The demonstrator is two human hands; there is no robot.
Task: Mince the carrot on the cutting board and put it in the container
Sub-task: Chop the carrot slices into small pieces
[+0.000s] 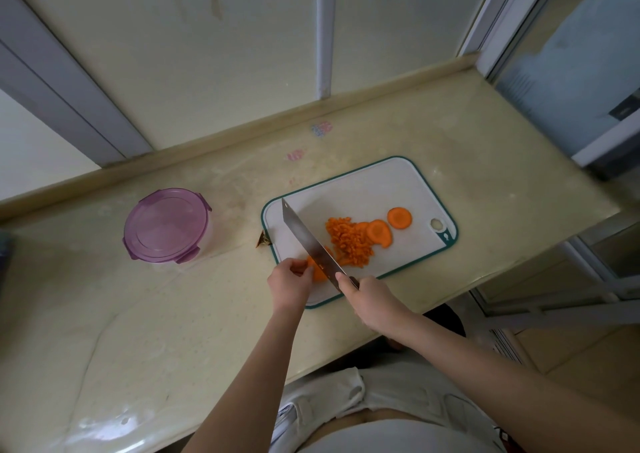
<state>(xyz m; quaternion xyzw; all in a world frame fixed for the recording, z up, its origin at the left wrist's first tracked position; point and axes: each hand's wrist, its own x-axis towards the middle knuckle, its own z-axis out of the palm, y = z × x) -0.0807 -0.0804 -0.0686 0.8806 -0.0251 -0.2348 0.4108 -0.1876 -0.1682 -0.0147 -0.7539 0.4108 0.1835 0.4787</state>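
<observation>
Nothing legible anywhere. Faint pink and blue marks [322, 129] on the countertop [485, 148], at eleven o'clock from the cutting board [381, 182], too blurred to read. Tiny specks on the knife blade [304, 241], likewise unreadable.

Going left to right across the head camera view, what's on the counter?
Lidded container → brown scrap → left hand → minced carrot pile → lone carrot round → board's hanging hole.

head cam | faces forward and steeply down | close above cutting board [374, 189] | edges seemingly warped
</observation>
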